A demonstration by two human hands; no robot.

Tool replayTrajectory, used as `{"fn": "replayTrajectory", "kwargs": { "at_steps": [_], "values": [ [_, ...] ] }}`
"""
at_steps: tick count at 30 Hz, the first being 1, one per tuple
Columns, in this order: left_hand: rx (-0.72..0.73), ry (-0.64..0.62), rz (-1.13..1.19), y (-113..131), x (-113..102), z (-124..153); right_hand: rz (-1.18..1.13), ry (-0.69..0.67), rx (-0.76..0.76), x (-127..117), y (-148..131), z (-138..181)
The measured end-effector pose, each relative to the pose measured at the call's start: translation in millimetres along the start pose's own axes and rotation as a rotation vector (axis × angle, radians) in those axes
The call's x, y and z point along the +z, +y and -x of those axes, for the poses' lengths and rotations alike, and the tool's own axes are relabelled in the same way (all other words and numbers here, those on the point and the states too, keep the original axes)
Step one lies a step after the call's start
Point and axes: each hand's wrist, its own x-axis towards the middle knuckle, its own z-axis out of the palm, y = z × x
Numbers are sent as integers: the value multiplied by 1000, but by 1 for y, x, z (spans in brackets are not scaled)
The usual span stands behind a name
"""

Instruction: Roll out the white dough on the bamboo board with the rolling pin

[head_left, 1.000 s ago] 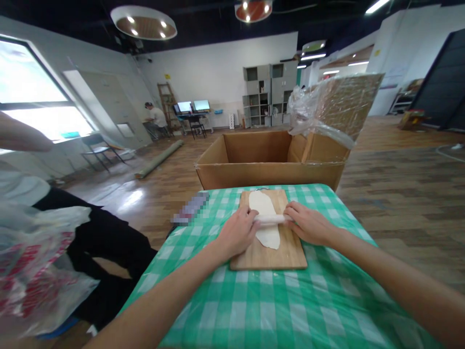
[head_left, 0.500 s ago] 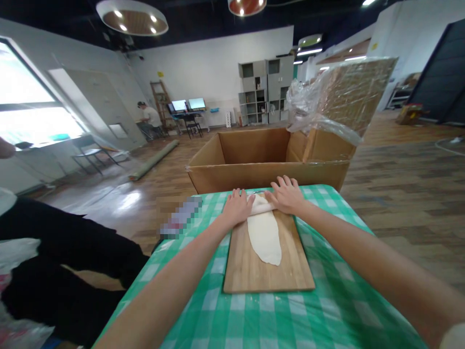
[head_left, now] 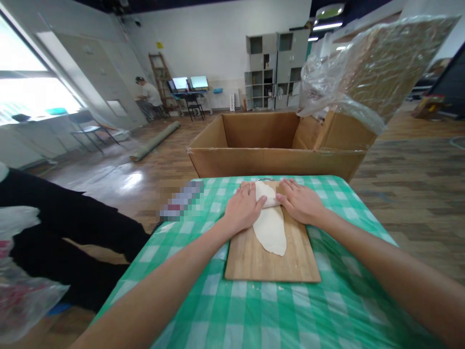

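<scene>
A long, flat sheet of pale dough (head_left: 271,232) lies lengthwise on a wooden cutting board (head_left: 250,264). Across its upper part runs a whitish rolling pin (head_left: 271,200), its middle showing between my hands. My left hand (head_left: 244,206) covers the pin's left end, the thumb pointing inward along it. Over the right end is my right hand (head_left: 301,201), with its thumb at the pin too. The fingers of both hands reach forward over the pin, and its ends are hidden beneath them. Dough shows both beyond the pin and on my side of it.
The board rests on a green-and-white checked tablecloth (head_left: 214,310). Past the table's far edge stands a large open cardboard box (head_left: 254,162). A blurred-out object (head_left: 181,201) is at the table's left edge. A person's dark-clad legs (head_left: 72,232) are close on the left.
Both hands have drawn the rolling pin toward me along the dough, so more dough shows beyond it. The camera's view has also tilted down slightly.
</scene>
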Motion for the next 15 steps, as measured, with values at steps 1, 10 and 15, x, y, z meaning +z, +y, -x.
{"fn": "replayTrajectory", "kwargs": {
  "at_steps": [1, 10, 15],
  "values": [
    [-14, 15, 12, 5, -2, 8, -1, 3, -19, -2, -2, 10],
    [65, 15, 39, 44, -24, 71, 25, 15, -110, -30, -21, 88],
    [86, 31, 69, 52, -27, 94, 8, 31, -164, -40, -20, 108]
  ]
}}
